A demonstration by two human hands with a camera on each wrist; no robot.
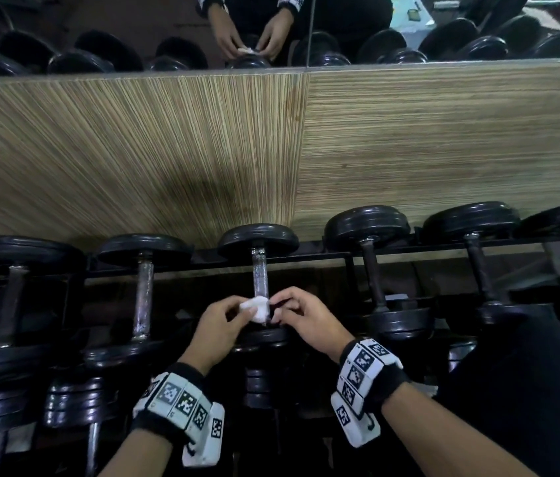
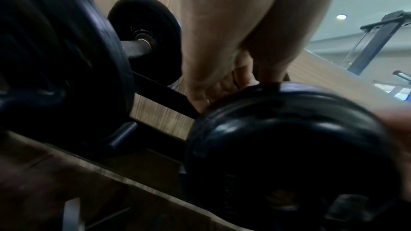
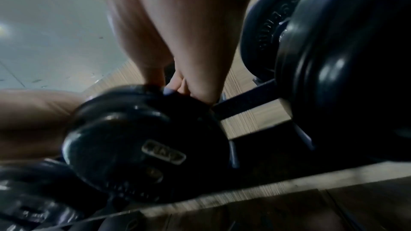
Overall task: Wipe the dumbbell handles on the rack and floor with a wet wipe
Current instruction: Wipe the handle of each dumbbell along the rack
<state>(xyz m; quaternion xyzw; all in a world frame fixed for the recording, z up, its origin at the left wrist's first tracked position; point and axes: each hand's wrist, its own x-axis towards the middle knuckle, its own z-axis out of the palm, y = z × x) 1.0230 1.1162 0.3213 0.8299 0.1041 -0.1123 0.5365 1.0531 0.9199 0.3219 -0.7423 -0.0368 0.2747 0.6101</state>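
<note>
Both the left hand [image 1: 219, 323] and right hand [image 1: 309, 318] pinch the wet wipe [image 1: 256, 308] round the middle dumbbell handle [image 1: 260, 275] on the rack [image 1: 306, 259]; neighbouring handles likely remain.

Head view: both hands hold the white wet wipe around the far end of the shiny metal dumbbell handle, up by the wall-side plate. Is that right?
Not quite. The head view shows the left hand and right hand holding the white wet wipe around the near end of the shiny metal dumbbell handle, just above the front plate. The far stretch up to the wall-side plate is bare.
</note>
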